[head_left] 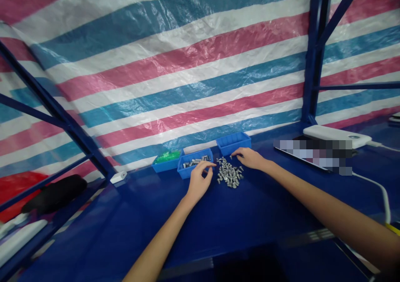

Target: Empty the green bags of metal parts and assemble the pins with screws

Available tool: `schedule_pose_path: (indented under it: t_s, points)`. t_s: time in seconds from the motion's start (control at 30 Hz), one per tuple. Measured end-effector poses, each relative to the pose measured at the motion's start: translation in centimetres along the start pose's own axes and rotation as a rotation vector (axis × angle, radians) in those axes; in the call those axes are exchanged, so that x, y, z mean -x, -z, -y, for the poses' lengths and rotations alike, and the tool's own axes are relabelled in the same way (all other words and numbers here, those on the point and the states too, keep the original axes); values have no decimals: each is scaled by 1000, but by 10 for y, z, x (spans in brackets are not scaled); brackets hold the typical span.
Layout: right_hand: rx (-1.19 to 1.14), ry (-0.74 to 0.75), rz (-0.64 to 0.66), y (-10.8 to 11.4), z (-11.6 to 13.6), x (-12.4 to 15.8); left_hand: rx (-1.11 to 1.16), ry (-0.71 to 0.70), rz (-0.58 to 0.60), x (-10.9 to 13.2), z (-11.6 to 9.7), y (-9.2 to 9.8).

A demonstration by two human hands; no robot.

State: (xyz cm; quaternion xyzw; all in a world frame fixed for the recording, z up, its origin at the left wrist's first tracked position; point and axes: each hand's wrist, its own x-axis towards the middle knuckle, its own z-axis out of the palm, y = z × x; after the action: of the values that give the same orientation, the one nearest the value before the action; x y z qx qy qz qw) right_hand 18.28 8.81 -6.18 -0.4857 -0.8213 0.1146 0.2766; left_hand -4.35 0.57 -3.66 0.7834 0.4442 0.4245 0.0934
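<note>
A loose pile of small grey metal bolts (229, 174) lies on the blue tabletop between my hands. My left hand (200, 181) hovers at the pile's left side, index finger stretched out and thumb curved below it with a gap between them; I see nothing held. Just behind it stands a blue bin (185, 173) with longer metal bolts or pins (195, 162) inside. My right hand (251, 158) reaches in from the right, its index finger extended and thumb apart. One single bolt (231, 157) is close under that fingertip. Behind the pile sits another blue bin (233, 144), its visible inside bare.
Left of the bins is a blue bin (168, 165) with green plastic (168, 156). A small white box (118, 177) stands farther left. On the right lie a blurred-out tablet-like device (312, 157), a white power bank (340, 137) and a white cable (379, 186). Blue posts (312, 56) frame the table.
</note>
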Motion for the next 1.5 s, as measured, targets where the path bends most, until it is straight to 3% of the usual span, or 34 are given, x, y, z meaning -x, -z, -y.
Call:
schedule_pose_path:
  t_s: [0.13,0.3,0.43,0.57,0.8,1.03,1.2,1.33,1.4,1.5]
  points:
    - [-95,57,28,-6,-4,-2,-257,-40,-123,-4,7,13]
    - [-310,45,24,-5,5,-2,-530,-36,9,0,24,16]
    - [-520,-68,36,0,13,0,-579,-62,68,2,32,14]
    - [-427,-146,-22,2,9,-1,-611,-45,67,-1,33,16]
    - [-426,-52,19,-12,6,1,-655,-72,40,-1,29,19]
    - [-464,-79,-12,-14,14,3,-668,-73,-9,-1,18,19]
    - [-370,-38,-162,-13,28,5,-737,-8,-178,6,25,23]
    - [-465,-46,-224,-9,53,11,-690,-55,-262,10,27,33]
    - [-552,-85,-174,-8,68,15,-671,-80,-300,11,25,37]
    - [-730,-158,36,-8,88,21,-627,-137,-338,12,20,42]
